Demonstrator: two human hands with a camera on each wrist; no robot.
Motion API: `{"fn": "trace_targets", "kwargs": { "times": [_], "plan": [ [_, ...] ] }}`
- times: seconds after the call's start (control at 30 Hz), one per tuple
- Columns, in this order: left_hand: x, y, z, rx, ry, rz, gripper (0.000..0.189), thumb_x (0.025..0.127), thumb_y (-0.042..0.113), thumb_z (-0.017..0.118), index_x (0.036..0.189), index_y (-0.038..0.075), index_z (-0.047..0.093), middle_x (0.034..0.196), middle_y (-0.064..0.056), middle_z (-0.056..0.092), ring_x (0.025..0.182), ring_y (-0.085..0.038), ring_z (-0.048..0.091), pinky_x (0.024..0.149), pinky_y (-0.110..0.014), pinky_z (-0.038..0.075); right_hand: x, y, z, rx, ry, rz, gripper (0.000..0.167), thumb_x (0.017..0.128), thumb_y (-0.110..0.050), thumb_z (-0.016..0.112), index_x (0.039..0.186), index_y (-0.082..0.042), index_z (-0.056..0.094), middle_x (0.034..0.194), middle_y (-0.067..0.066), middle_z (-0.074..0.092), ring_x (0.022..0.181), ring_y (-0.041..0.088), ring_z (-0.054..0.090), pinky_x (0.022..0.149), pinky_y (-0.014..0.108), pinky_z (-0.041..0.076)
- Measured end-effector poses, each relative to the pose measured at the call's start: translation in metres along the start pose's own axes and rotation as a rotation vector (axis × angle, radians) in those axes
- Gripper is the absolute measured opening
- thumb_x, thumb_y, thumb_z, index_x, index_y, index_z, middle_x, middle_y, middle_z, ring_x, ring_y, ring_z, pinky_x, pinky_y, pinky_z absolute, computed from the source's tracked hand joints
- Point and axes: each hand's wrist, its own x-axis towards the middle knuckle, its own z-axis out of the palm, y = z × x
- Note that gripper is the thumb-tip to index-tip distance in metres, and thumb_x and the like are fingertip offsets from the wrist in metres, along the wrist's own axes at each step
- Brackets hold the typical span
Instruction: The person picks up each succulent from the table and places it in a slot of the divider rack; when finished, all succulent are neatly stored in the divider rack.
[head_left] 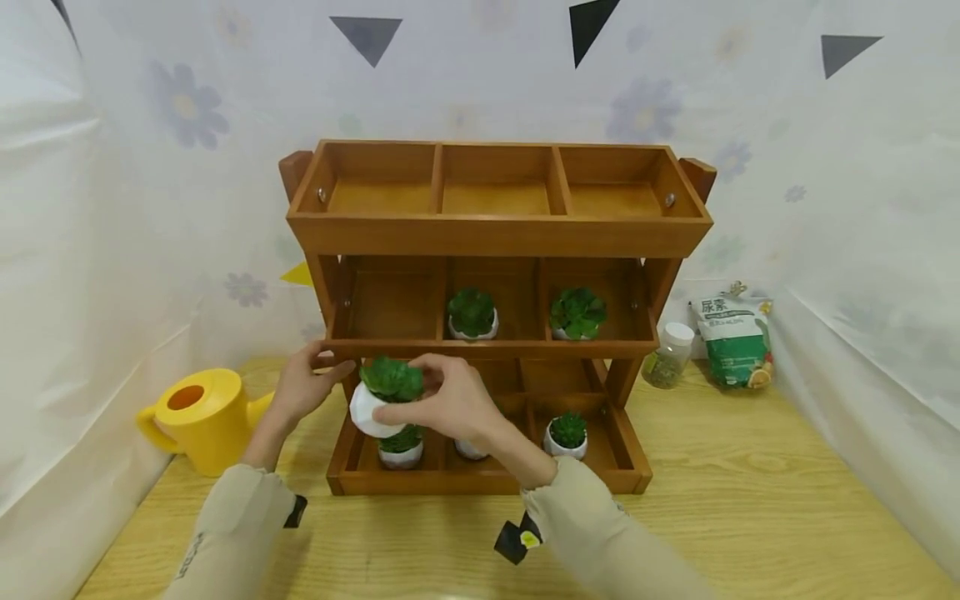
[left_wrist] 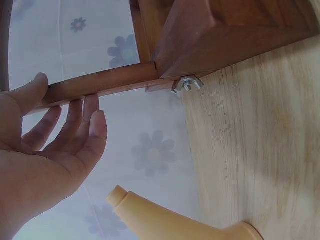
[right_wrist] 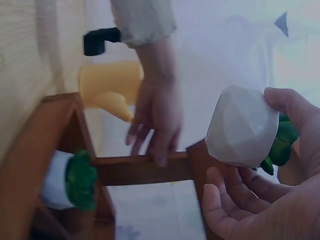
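My right hand (head_left: 457,402) holds a small potted succulent (head_left: 369,413), its faceted white pot pinched between thumb and fingers. It is in front of the left end of a three-tier wooden plant stand (head_left: 498,237), tilted and above another potted succulent (head_left: 401,457) in the bottom tier. My left hand (head_left: 303,385) is at the stand's left side. In the left wrist view, its thumb and fingertips grip the wooden side post (left_wrist: 107,81) from opposite sides. The right wrist view shows the held pot (right_wrist: 242,127) tipped sideways, green leaves partly behind my fingers.
Two succulents, one a leafy plant (head_left: 577,313), sit in the middle tier's centre and right compartments. More pots stand in the bottom tier, one partly behind my right hand. A yellow watering can (head_left: 213,425) stands left; a lidded jar (head_left: 667,358) and a green-white bag (head_left: 735,342) stand right.
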Motion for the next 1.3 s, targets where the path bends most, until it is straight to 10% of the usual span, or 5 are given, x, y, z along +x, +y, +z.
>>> {"fn": "trace_targets", "kwargs": {
  "times": [0.67,0.9,1.3],
  "plan": [
    [-0.005,-0.003,-0.002,0.024,0.011,0.008,0.05,0.098,0.031,0.056,0.135,-0.002,0.045,0.135,-0.031,0.045,0.117,-0.047,0.051,0.082,-0.048,0.053,0.056,-0.055,-0.029,-0.145,0.132,-0.035,0.055,0.069,-0.042,0.085,0.113,-0.014,0.067,0.099,-0.006,0.065,0.086,0.012,0.061,0.07,0.03,0.053],
    [-0.002,-0.002,-0.001,0.029,-0.001,0.001,0.053,0.098,0.032,0.056,0.136,-0.002,0.044,0.135,-0.032,0.045,0.115,-0.047,0.052,0.082,-0.047,0.054,0.074,-0.058,-0.031,-0.204,0.127,0.021,0.071,0.069,-0.041,0.085,0.127,-0.01,0.059,0.125,0.002,0.058,0.107,0.018,0.056,0.084,0.033,0.051],
    [0.0,0.004,0.002,0.039,-0.018,0.001,0.052,0.098,0.031,0.055,0.136,-0.003,0.043,0.137,-0.031,0.042,0.12,-0.048,0.048,0.084,-0.05,0.052,0.101,-0.062,-0.02,-0.478,0.078,-0.007,0.075,0.073,-0.042,0.081,0.134,-0.006,0.054,0.133,0.007,0.054,0.119,0.023,0.051,0.091,0.031,0.049]
  ]
}}
